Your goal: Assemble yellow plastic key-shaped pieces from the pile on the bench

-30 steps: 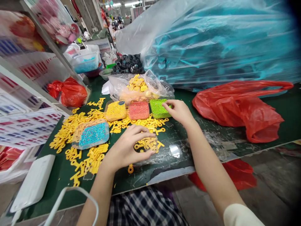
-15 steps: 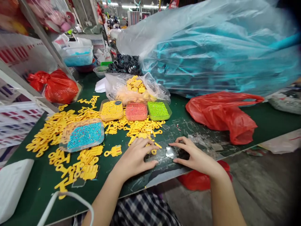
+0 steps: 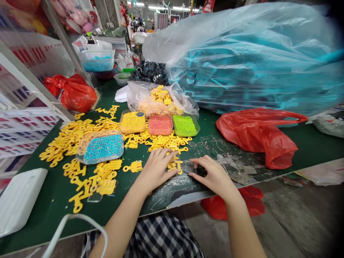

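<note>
My left hand (image 3: 157, 168) rests on the green table (image 3: 53, 209), its fingers and thumb closed around a yellow key-shaped piece (image 3: 174, 165). My right hand (image 3: 212, 173) lies just right of it, with forefinger and thumb pinching a small clear plastic piece (image 3: 188, 166). Many more yellow pieces (image 3: 70, 138) are scattered to the left and ahead. One yellow piece with coloured beads in it (image 3: 134, 166) lies left of my left hand. Trays of yellow beads (image 3: 133, 122), red beads (image 3: 160, 124), green beads (image 3: 185, 125) and blue beads (image 3: 103, 147) stand beyond.
A red bag (image 3: 258, 134) lies at the right, and another red bag (image 3: 71, 91) lies far left. A huge clear bag of teal goods (image 3: 255, 57) fills the back right. A clear bag of yellow pieces (image 3: 158, 96) sits behind the trays. A white box (image 3: 18, 199) is near left.
My right hand came back from the green bead tray to the table's near edge, beside my left hand. Both hands then shifted slightly onto the yellow pieces and the clear piece.
</note>
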`<state>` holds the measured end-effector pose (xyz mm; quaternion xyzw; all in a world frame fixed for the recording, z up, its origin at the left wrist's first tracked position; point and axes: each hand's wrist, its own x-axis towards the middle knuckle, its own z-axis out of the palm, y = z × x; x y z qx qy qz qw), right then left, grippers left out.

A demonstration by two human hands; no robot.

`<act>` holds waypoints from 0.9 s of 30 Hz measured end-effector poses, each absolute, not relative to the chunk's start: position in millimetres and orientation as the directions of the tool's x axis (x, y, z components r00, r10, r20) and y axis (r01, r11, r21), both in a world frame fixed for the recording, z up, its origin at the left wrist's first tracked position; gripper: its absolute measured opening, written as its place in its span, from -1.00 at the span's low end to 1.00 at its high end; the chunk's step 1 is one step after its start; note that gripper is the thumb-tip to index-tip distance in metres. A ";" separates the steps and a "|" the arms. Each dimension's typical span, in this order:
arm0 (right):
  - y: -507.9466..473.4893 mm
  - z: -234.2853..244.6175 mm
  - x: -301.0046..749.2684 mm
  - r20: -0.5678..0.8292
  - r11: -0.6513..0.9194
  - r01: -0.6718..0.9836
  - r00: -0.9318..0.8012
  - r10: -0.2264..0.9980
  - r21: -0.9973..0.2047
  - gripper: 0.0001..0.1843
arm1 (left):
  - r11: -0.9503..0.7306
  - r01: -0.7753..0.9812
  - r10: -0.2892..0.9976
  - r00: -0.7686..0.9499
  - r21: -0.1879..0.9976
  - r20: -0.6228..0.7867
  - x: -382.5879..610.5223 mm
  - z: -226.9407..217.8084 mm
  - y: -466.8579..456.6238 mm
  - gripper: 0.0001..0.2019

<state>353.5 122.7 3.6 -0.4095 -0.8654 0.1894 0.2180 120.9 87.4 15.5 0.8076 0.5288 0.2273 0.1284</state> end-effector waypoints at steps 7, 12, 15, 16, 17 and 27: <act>120.6 0.8 344.7 0.290 0.543 0.466 -0.509 0.810 -0.698 -0.68 | -0.496 0.742 0.863 0.367 0.450 0.347 125.8 18.5 86.8 -0.72; 117.1 4.9 334.7 0.298 0.446 0.329 -0.413 0.860 -0.832 -0.61 | -0.422 0.619 0.907 0.290 0.663 0.307 129.7 15.9 87.1 -0.73; 111.1 7.5 323.3 0.284 0.346 0.181 -0.298 0.911 -0.921 -0.62 | -0.259 0.418 0.961 0.204 0.871 0.188 131.3 20.4 84.7 -0.73; 108.7 8.7 319.2 0.270 0.310 0.127 -0.261 0.927 -0.942 -0.63 | -0.211 0.339 0.969 0.197 0.917 0.150 131.3 22.9 83.6 -0.70; 106.1 10.3 315.0 0.249 0.272 0.076 -0.229 0.941 -0.959 -0.63 | -0.178 0.268 0.972 0.201 0.947 0.125 130.9 25.6 82.6 -0.67; 80.4 33.4 277.2 0.039 -0.025 -0.277 -0.224 0.974 -0.961 -0.45 | -0.215 -0.020 0.976 -0.026 0.976 0.214 121.7 31.6 80.7 -0.80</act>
